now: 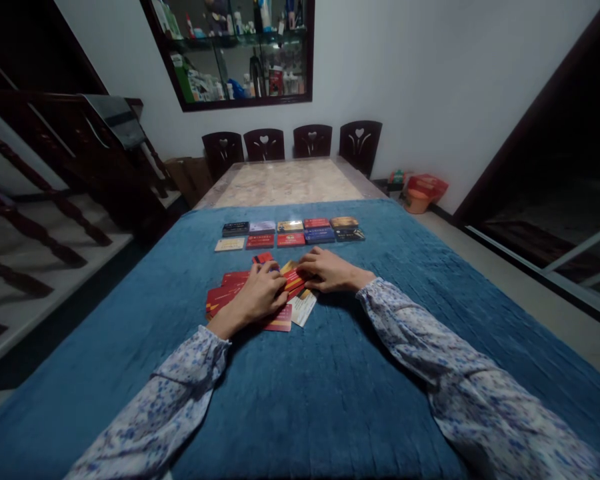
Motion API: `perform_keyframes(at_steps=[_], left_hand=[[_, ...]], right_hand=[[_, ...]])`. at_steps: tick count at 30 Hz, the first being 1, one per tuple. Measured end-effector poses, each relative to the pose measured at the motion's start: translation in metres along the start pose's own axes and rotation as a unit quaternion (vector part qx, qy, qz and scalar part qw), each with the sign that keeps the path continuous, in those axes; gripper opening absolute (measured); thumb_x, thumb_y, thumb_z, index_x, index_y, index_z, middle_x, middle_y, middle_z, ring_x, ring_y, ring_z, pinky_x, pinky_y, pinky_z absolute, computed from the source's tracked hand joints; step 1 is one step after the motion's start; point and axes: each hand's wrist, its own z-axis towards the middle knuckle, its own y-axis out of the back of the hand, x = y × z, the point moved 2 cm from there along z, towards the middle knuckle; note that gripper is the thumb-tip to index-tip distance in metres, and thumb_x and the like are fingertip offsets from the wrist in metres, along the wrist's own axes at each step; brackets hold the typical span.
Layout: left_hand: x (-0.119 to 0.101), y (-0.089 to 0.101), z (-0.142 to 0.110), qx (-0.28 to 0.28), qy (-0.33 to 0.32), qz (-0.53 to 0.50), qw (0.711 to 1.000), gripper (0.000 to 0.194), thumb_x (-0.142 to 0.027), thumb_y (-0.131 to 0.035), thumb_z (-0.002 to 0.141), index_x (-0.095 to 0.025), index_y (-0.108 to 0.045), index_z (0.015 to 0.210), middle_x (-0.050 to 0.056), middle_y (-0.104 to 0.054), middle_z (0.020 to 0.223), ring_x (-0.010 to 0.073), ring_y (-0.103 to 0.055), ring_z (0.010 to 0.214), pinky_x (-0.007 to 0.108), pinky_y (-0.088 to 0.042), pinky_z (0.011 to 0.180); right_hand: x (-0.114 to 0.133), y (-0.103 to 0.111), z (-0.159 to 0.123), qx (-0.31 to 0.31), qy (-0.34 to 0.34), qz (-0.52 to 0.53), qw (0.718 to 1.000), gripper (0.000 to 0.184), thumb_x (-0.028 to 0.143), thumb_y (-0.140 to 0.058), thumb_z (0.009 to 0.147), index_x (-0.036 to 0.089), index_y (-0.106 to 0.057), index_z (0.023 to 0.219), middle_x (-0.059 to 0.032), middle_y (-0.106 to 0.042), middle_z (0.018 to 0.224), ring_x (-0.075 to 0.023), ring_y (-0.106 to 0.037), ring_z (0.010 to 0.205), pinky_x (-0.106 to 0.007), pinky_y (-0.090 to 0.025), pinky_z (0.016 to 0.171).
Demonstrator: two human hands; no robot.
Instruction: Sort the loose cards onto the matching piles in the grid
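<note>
A loose heap of cards lies in the middle of the blue cloth (300, 400). My left hand (257, 293) rests over it with bent fingers, on red cards (279, 320). From the other side, my right hand (327, 270) pinches the edge of a red and yellow card (294, 280), near the left fingertips. A whitish card (305, 307) sticks out beneath my right hand. More red cards (220, 297) fan out left of my left hand. How many cards are under my fingers is hidden.
Beyond the heap, card stacks stand in two rows, among them a black stack (235, 229), a blue stack (319, 235) and a cream stack (230, 245). The bare tabletop (300, 180) runs back to dark chairs (264, 145). A stair railing (35, 187) is at left.
</note>
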Motion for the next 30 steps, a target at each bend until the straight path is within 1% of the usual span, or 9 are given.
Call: perform_keyframes(at_steps=[3, 6, 8, 12, 15, 18, 23, 27, 30], left_hand=[[0.001, -0.001, 0.000, -0.004, -0.009, 0.011, 1.000, 0.018, -0.024, -0.058, 0.097, -0.018, -0.075, 0.095, 0.011, -0.076, 0.104, 0.0314, -0.051, 0.125, 0.053, -0.038, 0.100], [0.001, 0.000, -0.001, -0.015, -0.019, 0.021, 0.999, 0.022, -0.023, -0.055, 0.098, -0.019, -0.076, 0.095, 0.011, -0.076, 0.105, 0.0302, -0.053, 0.122, 0.051, -0.038, 0.099], [0.000, 0.001, -0.001, -0.021, -0.023, 0.020, 0.999, 0.024, -0.021, -0.052, 0.099, -0.019, -0.075, 0.097, 0.011, -0.076, 0.105, 0.0283, -0.056, 0.117, 0.049, -0.039, 0.097], [0.001, 0.000, 0.000, -0.029, -0.017, 0.021, 0.999, 0.026, -0.018, -0.048, 0.099, -0.017, -0.074, 0.096, 0.011, -0.075, 0.101, 0.0240, -0.061, 0.098, 0.043, -0.041, 0.089], [0.004, -0.001, 0.001, -0.046, -0.014, 0.015, 0.999, 0.025, -0.015, -0.046, 0.098, -0.016, -0.071, 0.094, 0.011, -0.073, 0.097, 0.0225, -0.061, 0.092, 0.041, -0.043, 0.088], [0.007, -0.001, 0.002, -0.065, -0.009, 0.015, 0.998, 0.026, -0.012, -0.044, 0.097, -0.016, -0.070, 0.097, 0.011, -0.072, 0.095, 0.0212, -0.061, 0.088, 0.039, -0.045, 0.087], [0.010, -0.004, 0.002, -0.096, -0.006, 0.042, 0.994, 0.031, -0.010, -0.041, 0.099, -0.014, -0.070, 0.109, 0.012, -0.072, 0.098, 0.0232, -0.062, 0.090, 0.041, -0.046, 0.088], [0.015, -0.007, 0.002, -0.110, 0.006, 0.039, 0.993, 0.037, -0.006, -0.041, 0.097, -0.015, -0.069, 0.119, 0.014, -0.072, 0.102, 0.0252, -0.063, 0.096, 0.043, -0.048, 0.091], [0.018, -0.009, 0.003, -0.116, 0.019, 0.026, 0.993, 0.040, -0.006, -0.041, 0.096, -0.016, -0.068, 0.124, 0.014, -0.071, 0.103, 0.0254, -0.064, 0.096, 0.043, -0.049, 0.090]], right_hand=[[0.000, 0.001, -0.001, -0.003, 0.004, 0.006, 1.000, 0.025, 0.032, -0.072, 0.089, 0.016, -0.073, 0.109, -0.0129, -0.069, 0.119, -0.0267, -0.051, 0.103, -0.041, -0.043, 0.089], [0.000, 0.004, -0.001, -0.004, 0.013, 0.011, 1.000, 0.024, 0.031, -0.071, 0.089, 0.017, -0.073, 0.109, -0.0122, -0.071, 0.112, -0.0263, -0.051, 0.101, -0.041, -0.043, 0.089], [0.001, 0.005, -0.001, -0.007, 0.022, 0.011, 1.000, 0.021, 0.027, -0.070, 0.090, 0.016, -0.074, 0.108, -0.0117, -0.071, 0.107, -0.0255, -0.052, 0.099, -0.041, -0.042, 0.089], [0.001, 0.006, 0.000, -0.025, 0.024, 0.008, 0.999, 0.017, 0.017, -0.061, 0.094, 0.014, -0.074, 0.103, -0.0114, -0.073, 0.098, -0.0234, -0.054, 0.094, -0.038, -0.043, 0.085], [0.000, 0.006, 0.000, -0.048, 0.021, 0.011, 0.999, 0.019, 0.015, -0.057, 0.096, 0.015, -0.075, 0.101, -0.0113, -0.073, 0.095, -0.0226, -0.055, 0.092, -0.036, -0.043, 0.082], [-0.002, 0.004, 0.000, -0.071, 0.012, 0.008, 0.997, 0.019, 0.013, -0.057, 0.095, 0.016, -0.075, 0.100, -0.0108, -0.073, 0.095, -0.0217, -0.056, 0.091, -0.033, -0.043, 0.081], [-0.003, 0.001, 0.001, -0.102, -0.009, 0.004, 0.995, 0.016, 0.015, -0.061, 0.095, 0.019, -0.075, 0.100, -0.0095, -0.074, 0.097, -0.0195, -0.059, 0.091, -0.030, -0.043, 0.081], [-0.003, -0.001, 0.002, -0.102, -0.030, -0.012, 0.994, 0.020, 0.015, -0.056, 0.096, 0.018, -0.075, 0.103, -0.0105, -0.074, 0.098, -0.0201, -0.060, 0.090, -0.030, -0.043, 0.078], [-0.002, -0.003, 0.003, -0.106, -0.057, -0.016, 0.993, 0.022, 0.012, -0.057, 0.094, 0.018, -0.073, 0.109, -0.0100, -0.074, 0.098, -0.0205, -0.061, 0.091, -0.030, -0.042, 0.077]])
